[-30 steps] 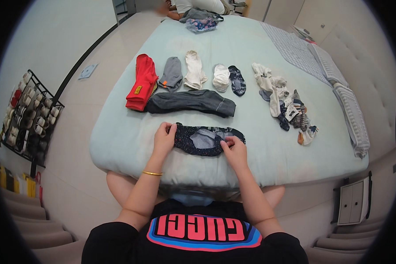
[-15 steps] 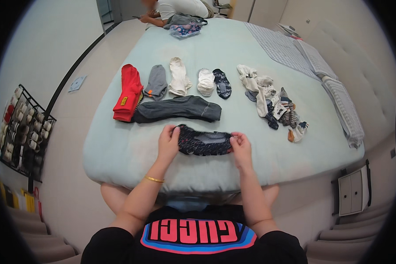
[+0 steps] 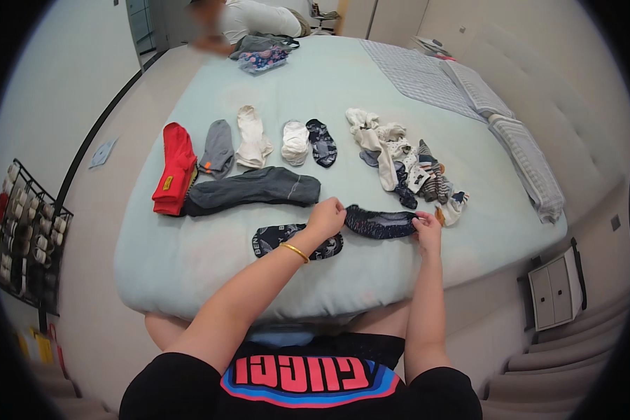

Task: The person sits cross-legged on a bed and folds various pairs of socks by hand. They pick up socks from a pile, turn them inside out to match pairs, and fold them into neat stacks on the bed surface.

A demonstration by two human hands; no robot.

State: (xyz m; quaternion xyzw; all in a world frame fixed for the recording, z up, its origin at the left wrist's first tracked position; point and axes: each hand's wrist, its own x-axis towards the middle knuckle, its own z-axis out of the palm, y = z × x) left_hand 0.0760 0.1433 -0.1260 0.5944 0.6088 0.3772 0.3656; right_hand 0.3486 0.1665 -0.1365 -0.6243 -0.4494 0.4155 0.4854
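Observation:
A black speckled low-cut sock [image 3: 383,223] is stretched sideways between my two hands, just above the bed. My left hand [image 3: 327,216] pinches its left end, and my right hand [image 3: 429,229] grips the right end. Another black low-cut sock [image 3: 269,240] with pale print lies flat on the bed, partly covered by my left hand and wrist. Beyond my left hand stretches a dark grey long sock bundle [image 3: 252,190]. The loose sock pile [image 3: 392,150], in white, striped and navy, is just past the held sock.
Farther back, red socks [image 3: 178,168], grey socks [image 3: 218,148], white socks [image 3: 251,136], white low-cut socks [image 3: 295,143] and dark patterned socks [image 3: 321,143] form a row. A person [image 3: 259,19] leans on the bed's far edge by a plastic bag [image 3: 264,60]. Folded bedding [image 3: 528,168] lines the right.
Both hands have moved right, taking the speckled sock with them. A printed black sock now shows flat on the bed where they were. The whole view has shifted a little.

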